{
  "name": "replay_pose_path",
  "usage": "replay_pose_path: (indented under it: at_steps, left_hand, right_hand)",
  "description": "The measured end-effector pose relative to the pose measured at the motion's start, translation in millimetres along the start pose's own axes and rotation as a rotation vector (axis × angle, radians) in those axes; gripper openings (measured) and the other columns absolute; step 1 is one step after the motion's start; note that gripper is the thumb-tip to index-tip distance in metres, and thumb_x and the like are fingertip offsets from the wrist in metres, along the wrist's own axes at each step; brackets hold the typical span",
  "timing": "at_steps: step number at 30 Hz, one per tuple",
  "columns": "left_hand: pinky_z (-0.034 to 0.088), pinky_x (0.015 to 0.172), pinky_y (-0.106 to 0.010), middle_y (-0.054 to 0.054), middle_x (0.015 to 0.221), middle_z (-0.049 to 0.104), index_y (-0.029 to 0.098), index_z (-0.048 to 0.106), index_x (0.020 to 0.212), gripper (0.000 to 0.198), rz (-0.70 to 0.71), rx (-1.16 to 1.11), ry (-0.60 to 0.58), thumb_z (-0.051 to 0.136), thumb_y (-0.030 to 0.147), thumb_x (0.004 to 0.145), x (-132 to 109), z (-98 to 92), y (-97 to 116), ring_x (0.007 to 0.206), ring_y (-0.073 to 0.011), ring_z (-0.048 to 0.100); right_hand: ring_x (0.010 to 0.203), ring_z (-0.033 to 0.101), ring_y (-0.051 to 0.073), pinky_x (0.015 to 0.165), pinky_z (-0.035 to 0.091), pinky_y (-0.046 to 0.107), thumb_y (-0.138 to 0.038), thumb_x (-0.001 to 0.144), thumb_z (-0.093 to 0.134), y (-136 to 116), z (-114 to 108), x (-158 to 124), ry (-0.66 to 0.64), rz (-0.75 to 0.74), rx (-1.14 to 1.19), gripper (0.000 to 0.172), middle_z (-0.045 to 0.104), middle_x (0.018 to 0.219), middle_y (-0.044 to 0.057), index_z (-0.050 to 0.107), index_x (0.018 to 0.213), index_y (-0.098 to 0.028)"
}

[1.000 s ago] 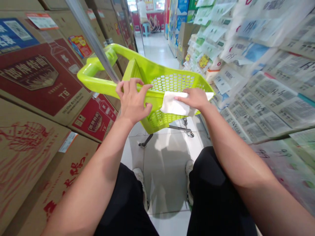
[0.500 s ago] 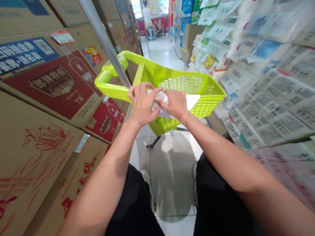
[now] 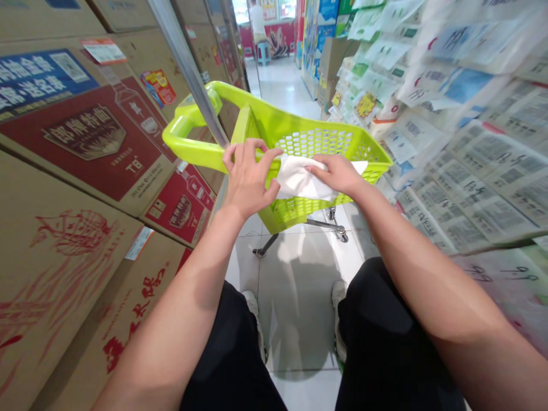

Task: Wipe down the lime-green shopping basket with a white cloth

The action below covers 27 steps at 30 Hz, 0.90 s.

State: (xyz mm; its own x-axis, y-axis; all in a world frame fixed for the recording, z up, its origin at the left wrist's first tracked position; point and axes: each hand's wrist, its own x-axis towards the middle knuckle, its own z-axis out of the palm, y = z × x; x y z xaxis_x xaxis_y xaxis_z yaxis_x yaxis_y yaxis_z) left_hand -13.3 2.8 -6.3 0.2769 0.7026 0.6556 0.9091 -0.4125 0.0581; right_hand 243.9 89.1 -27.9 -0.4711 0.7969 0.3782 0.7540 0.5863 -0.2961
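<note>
A lime-green plastic shopping cart [image 3: 317, 142] stands on the tiled floor in front of me. My left hand [image 3: 248, 180] is wrapped round the cart's near rim, fingers curled over the top edge. My right hand [image 3: 338, 173] presses a white cloth [image 3: 297, 180] flat against the same rim, just right of my left hand, with its fingers lying on the cloth. The cart's green handle [image 3: 188, 128] loops out to the left, beside a grey metal pole [image 3: 188, 68].
Stacked cardboard boxes [image 3: 85, 148] with red labels wall the left side. Shelves of plastic-wrapped packs [image 3: 462, 125] line the right. The narrow aisle floor [image 3: 299, 274] runs ahead to a person beside a blue stool [image 3: 264, 52].
My right hand has slid the cloth to the right along the rim, away from my left hand, which stays on the rim. The view has shifted slightly.
</note>
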Motion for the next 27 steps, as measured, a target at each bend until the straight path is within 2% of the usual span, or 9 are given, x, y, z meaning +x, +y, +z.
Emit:
replay_pose_path:
  at_steps: [4, 9, 12, 16, 21, 24, 27]
  left_hand:
    - [0.018, 0.124, -0.062, -0.011, 0.149, 0.055, 0.032, 0.055, 0.148, 0.054, -0.008, -0.033, 0.014, 0.055, 0.048, 0.097, 1, -0.4, 3, 0.144, -0.0417, 0.045]
    - [0.017, 0.124, -0.061, -0.011, 0.150, 0.056, 0.034, 0.052, 0.153, 0.060, -0.008, -0.056, -0.013, 0.058, 0.046, 0.095, 2, -2.7, 9, 0.146, -0.0426, 0.043]
    - [0.018, 0.124, -0.060, -0.012, 0.151, 0.056, 0.032, 0.054, 0.152, 0.058, 0.004, -0.049, -0.027, 0.058, 0.047, 0.096, 2, -4.4, 16, 0.146, -0.0430, 0.043]
    - [0.019, 0.123, -0.060, -0.013, 0.149, 0.057, 0.030, 0.058, 0.149, 0.053, 0.013, -0.029, -0.028, 0.054, 0.041, 0.097, 1, -4.2, 23, 0.144, -0.0418, 0.047]
    - [0.021, 0.124, -0.057, -0.013, 0.146, 0.060, 0.027, 0.060, 0.145, 0.048, -0.002, -0.010, 0.019, 0.051, 0.036, 0.098, 0, -1.5, 16, 0.139, -0.0378, 0.052]
    - [0.024, 0.122, -0.058, -0.013, 0.144, 0.062, 0.027, 0.063, 0.139, 0.044, -0.003, 0.015, 0.045, 0.052, 0.036, 0.097, 1, 0.0, 8, 0.135, -0.0367, 0.054]
    - [0.025, 0.120, -0.061, -0.011, 0.140, 0.065, 0.032, 0.068, 0.132, 0.039, -0.021, 0.017, 0.055, 0.054, 0.034, 0.095, 2, 1.7, 4, 0.133, -0.0374, 0.056]
  right_hand:
    - [0.092, 0.068, 0.032, 0.076, 0.037, 0.036, -0.064, 0.105, 0.048, -6, 3, -2, 0.051, 0.093, -0.079, 0.053, 0.081, 0.103, 0.012, 0.077, 0.102, -0.020]
    - [0.098, 0.070, 0.034, 0.081, 0.041, 0.037, -0.065, 0.108, 0.042, -50, 14, 10, 0.109, 0.122, -0.100, 0.056, 0.081, 0.103, 0.012, 0.077, 0.109, -0.022]
    - [0.102, 0.071, 0.034, 0.085, 0.043, 0.039, -0.057, 0.109, 0.043, -71, 19, 19, 0.150, 0.109, -0.055, 0.051, 0.082, 0.108, 0.012, 0.078, 0.118, -0.021]
    - [0.105, 0.071, 0.032, 0.087, 0.044, 0.038, -0.052, 0.108, 0.046, -76, 18, 24, 0.164, 0.044, 0.020, 0.045, 0.081, 0.114, 0.009, 0.078, 0.122, -0.023]
    - [0.094, 0.070, 0.030, 0.078, 0.043, 0.036, -0.066, 0.104, 0.050, -50, 6, 14, 0.103, 0.095, 0.014, 0.053, 0.081, 0.101, 0.010, 0.079, 0.099, -0.022]
    - [0.090, 0.070, 0.031, 0.073, 0.041, 0.035, -0.075, 0.098, 0.055, -14, -3, 4, 0.047, 0.181, -0.031, 0.061, 0.081, 0.097, 0.011, 0.080, 0.095, -0.020]
    - [0.093, 0.071, 0.033, 0.072, 0.041, 0.036, -0.079, 0.093, 0.060, 32, -14, -9, 0.013, 0.265, -0.105, 0.064, 0.082, 0.101, 0.014, 0.082, 0.100, -0.019]
